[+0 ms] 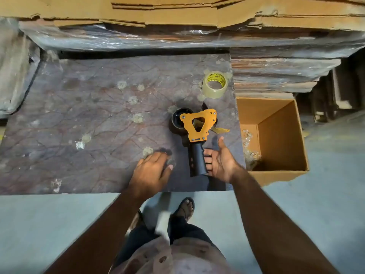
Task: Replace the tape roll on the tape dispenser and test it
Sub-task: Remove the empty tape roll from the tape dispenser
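Observation:
An orange and black tape dispenser [197, 127] lies on a dark mottled work surface [88, 115], its black handle pointing toward me. A black, almost bare core sits on its spindle, and a short strip of tape sticks out on its right. A fresh clear tape roll [214, 84] with a yellow printed core stands further back, near the surface's right edge. My right hand [219, 161] is open, fingers touching the handle's right side, not wrapped around it. My left hand [154, 171] rests palm down on the surface, left of the handle, holding nothing.
An open cardboard box [276, 139] with clear plastic scraps inside stands on the floor to the right of the surface. Flattened cardboard and plastic-wrapped stacks [177, 20] lie behind. The grey floor and my sandalled foot [186, 208] are below the near edge.

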A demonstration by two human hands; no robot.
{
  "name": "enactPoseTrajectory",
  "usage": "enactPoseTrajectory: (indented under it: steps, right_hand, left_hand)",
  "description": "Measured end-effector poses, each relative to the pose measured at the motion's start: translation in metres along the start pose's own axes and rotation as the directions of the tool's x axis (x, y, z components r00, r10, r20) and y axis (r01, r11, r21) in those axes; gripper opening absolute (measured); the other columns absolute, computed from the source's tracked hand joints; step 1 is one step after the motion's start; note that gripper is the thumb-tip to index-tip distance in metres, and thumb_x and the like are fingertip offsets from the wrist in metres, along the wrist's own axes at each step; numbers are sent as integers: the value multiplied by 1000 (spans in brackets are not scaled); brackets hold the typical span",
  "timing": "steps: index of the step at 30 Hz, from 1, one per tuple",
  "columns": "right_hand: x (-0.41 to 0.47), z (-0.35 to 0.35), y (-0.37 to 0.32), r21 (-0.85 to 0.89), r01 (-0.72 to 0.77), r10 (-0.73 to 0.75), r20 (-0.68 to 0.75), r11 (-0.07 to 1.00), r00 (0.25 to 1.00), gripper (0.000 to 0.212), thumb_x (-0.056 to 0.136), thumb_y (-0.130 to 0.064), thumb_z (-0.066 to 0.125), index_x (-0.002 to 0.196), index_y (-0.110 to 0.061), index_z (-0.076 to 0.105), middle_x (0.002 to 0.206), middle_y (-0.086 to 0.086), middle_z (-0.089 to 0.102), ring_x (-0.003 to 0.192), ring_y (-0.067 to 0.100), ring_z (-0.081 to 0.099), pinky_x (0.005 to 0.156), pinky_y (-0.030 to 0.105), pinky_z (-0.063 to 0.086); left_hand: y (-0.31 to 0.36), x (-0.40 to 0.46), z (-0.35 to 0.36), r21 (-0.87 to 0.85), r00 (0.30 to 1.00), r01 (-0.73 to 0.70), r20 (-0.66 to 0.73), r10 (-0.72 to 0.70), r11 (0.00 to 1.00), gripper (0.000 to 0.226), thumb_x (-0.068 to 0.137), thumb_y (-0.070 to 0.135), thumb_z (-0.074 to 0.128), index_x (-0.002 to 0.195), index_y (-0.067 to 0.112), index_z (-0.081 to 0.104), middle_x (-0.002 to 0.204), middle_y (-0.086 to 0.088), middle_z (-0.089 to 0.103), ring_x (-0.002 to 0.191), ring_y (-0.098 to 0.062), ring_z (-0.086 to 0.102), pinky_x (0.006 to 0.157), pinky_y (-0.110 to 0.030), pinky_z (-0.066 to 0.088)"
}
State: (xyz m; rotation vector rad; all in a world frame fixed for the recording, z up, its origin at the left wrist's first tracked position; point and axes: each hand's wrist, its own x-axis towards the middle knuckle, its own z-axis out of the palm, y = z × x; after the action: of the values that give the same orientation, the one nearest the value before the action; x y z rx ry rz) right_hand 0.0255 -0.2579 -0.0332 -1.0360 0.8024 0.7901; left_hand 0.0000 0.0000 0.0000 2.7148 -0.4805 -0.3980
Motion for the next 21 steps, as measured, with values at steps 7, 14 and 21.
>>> enactPoseTrajectory:
  steps: [7,14,21]
  right_hand:
    - [22,12,3,224,34,-52,73,974,996,115,82,-87,11,134,5,57,127,38,59,121,44,60,108,54,44]
    - [37,21,-1,291,-41,-39,265,956,963,121,70,-98,15,118,2,64,88,22,64,76,34,63,81,51,53]
    - [22,28,5,321,21,-99,231,947,968,63,85,-58,36,93,-3,65,77,13,58,63,26,53,62,34,45]
  left_hand:
    - [-15,-18,9,31,997,76,1,-77,997,47,93,45,39,121,16,63,120,-3,68,113,-26,63,93,-41,46]
    - [-21,-23,4,31,995,96,8,-97,995,48,93,46,36,121,17,61,121,-2,66,113,-25,61,95,-43,46]
    - [-22,-15,2,9,996,84,36,-84,996,48,93,47,36,121,17,61,123,-2,64,115,-25,60,94,-42,46]
